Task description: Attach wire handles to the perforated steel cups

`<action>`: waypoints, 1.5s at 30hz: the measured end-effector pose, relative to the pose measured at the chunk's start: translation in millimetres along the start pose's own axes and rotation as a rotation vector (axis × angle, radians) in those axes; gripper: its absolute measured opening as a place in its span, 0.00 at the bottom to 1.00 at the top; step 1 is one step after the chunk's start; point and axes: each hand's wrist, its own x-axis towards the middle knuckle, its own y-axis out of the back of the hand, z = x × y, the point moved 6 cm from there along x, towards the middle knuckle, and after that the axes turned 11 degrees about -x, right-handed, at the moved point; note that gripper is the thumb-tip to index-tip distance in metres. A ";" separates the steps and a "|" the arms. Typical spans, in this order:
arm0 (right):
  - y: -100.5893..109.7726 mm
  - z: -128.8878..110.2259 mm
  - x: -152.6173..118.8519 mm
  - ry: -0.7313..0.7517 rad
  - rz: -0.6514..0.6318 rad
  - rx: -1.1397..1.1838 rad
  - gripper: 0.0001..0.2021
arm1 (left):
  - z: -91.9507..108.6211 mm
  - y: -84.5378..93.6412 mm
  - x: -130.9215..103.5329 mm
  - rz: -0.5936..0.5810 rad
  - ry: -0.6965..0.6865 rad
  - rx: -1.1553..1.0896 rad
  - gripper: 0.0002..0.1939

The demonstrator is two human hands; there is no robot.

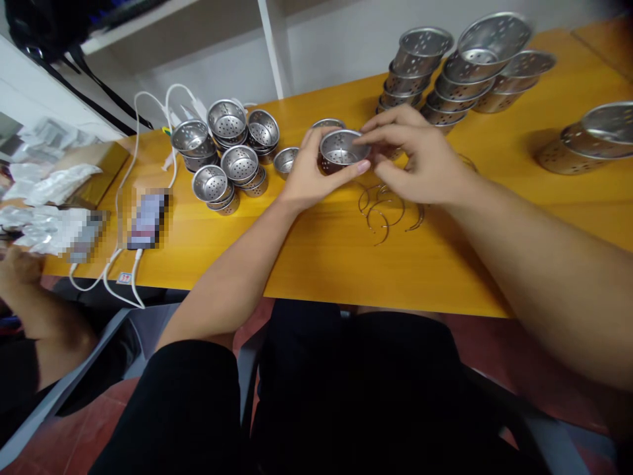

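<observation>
In the head view, my left hand (316, 168) is closed around a small perforated metal cup (345, 146), its mouth tilted up toward me. My right hand (413, 155) is at the cup's right side, fingertips at or close to the rim. Its thumb and fingers are apart, and I see nothing held in them. Several thin curved wire pieces (384, 218) lie on the table below the right hand. Just behind the held cup, the rim of another metal cup (329, 123) shows, partly hidden by my left hand.
Stacked perforated cups (239, 165) stand at the left, with taller stacks (459, 82) at the back right. More nested cups (588, 142) are at the far right. A phone (148, 221) with white cables lies on the yellow table (316, 264). Another person's arm (47, 310) is at the left edge.
</observation>
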 end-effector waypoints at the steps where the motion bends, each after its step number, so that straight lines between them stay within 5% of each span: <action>1: 1.5 1.6 0.1 -0.038 0.005 0.009 0.15 | 2.8 9.5 1.8 0.051 0.021 0.026 0.51; 7: 6.4 3.8 0.8 -0.149 -0.012 -0.073 0.16 | 6.3 62.7 5.6 0.248 0.198 0.040 0.49; 12: 7.5 1.8 1.2 -0.146 -0.010 -0.066 0.13 | 3.7 75.6 3.2 0.284 0.284 0.170 0.47; 17: 6.7 1.3 0.7 -0.146 -0.026 -0.070 0.13 | 2.6 71.2 -1.1 0.288 0.319 0.225 0.49; 25: 0.9 5.7 -0.8 -0.130 -0.065 -0.086 0.12 | -26.3 64.7 -4.6 0.246 0.355 0.188 0.46; 33: 0.6 -13.0 2.3 -0.197 -0.259 -0.269 0.21 | 26.3 55.1 -9.3 0.163 0.480 0.499 0.45; 38: 2.8 -20.7 4.8 -0.300 -0.353 -0.298 0.23 | 57.9 45.7 -2.3 0.109 0.422 0.513 0.48; 41: 3.5 -20.2 7.1 -0.226 -0.423 -0.336 0.18 | 61.1 29.5 -0.2 -0.013 0.337 0.476 0.46; 45: -1.6 -12.3 5.0 -0.117 -0.681 -0.500 0.12 | 49.4 14.0 -2.3 -0.066 0.323 0.490 0.43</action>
